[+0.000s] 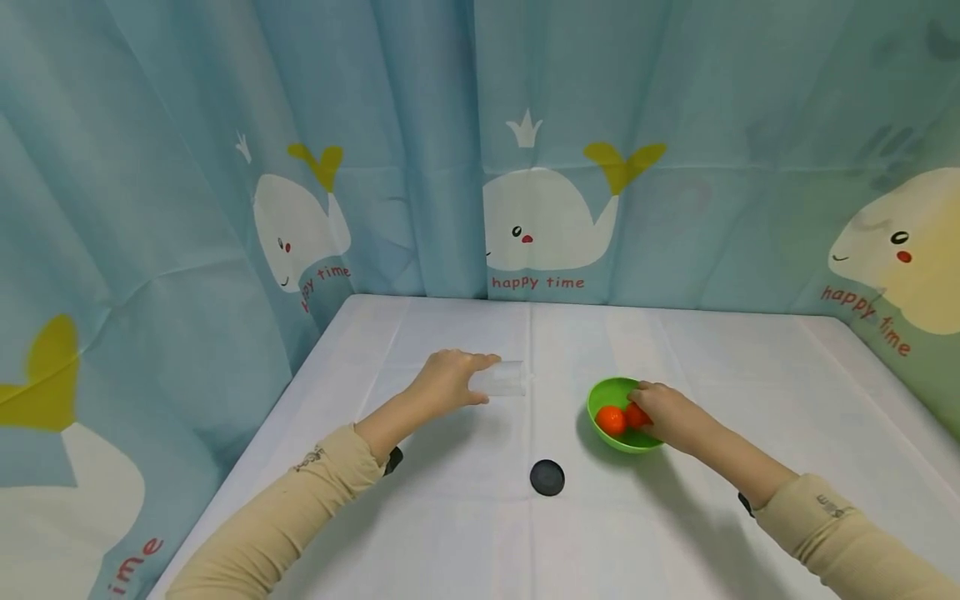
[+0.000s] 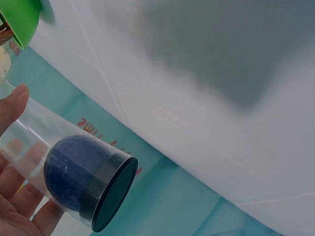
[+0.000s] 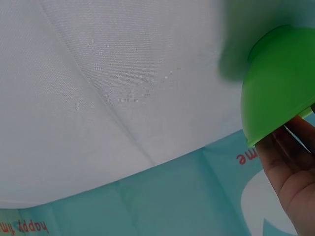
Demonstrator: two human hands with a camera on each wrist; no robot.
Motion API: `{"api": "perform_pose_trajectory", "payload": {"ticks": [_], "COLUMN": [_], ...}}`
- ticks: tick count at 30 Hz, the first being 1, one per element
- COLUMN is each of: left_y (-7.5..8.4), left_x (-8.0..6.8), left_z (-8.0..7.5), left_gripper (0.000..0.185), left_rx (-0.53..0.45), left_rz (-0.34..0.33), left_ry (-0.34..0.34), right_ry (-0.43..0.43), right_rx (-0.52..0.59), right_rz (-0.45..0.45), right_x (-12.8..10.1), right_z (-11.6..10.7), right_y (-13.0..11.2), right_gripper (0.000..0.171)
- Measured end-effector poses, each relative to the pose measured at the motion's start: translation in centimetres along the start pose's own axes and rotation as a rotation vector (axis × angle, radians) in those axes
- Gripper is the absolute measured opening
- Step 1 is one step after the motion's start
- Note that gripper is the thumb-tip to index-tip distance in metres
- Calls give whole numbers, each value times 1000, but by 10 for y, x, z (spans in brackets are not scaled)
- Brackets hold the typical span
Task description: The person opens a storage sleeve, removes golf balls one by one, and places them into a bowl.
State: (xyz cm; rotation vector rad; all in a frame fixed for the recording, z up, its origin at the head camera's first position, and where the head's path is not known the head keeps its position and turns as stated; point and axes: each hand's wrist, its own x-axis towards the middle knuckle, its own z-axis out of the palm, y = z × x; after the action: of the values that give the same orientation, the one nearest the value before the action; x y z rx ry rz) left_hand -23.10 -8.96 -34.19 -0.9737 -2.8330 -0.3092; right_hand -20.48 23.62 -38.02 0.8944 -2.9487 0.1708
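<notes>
My left hand [image 1: 448,382] grips a clear plastic tube [image 1: 506,379], lying on its side in the head view. Inside it, the left wrist view shows a dark blue ball [image 2: 74,169] close to the black end cap [image 2: 118,194]. Over at the right, my right hand [image 1: 678,418] reaches past the rim of a green bowl [image 1: 597,394]. Its fingers and thumb pinch an orange ball [image 1: 637,415] in the bowl, partly covering it. Another orange ball [image 1: 611,420] sits to the left of that one. The right wrist view shows the bowl's outside [image 3: 278,83], hiding the balls.
A round black lid [image 1: 547,477] lies on the white-covered table [image 1: 465,542], nearer than the bowl and between both arms. Blue curtains [image 1: 420,100] with printed whales hang along the table's back and sides.
</notes>
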Motion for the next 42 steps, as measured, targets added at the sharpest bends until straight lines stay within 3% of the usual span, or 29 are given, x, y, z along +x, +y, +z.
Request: {"api": "perform_pose_trajectory", "payload": {"ticks": [13, 22, 27, 33, 37, 42], "left_y": [2, 4, 6, 8, 9, 12], "left_x": [0, 2, 4, 7, 8, 11], "left_z": [-2, -3, -5, -7, -9, -12], "left_gripper": [57, 58, 58, 58, 58, 57], "left_rx": [-7, 8, 2, 7, 17, 21], "left_rz": [7, 9, 4, 15, 23, 51], "left_ry": [11, 2, -1, -11, -17, -18], "right_ry": [-2, 135, 202, 261, 251, 188], "right_rx": [89, 147, 303, 503, 642, 936], "right_rz": [42, 117, 162, 223, 245, 310], "right_x": [-1, 0, 1, 3, 5, 9], "right_z": [-13, -19, -24, -27, -27, -29], "right_y": [1, -2, -5, -15, -18, -24], "right_gripper": [28, 20, 13, 19, 26, 37]}}
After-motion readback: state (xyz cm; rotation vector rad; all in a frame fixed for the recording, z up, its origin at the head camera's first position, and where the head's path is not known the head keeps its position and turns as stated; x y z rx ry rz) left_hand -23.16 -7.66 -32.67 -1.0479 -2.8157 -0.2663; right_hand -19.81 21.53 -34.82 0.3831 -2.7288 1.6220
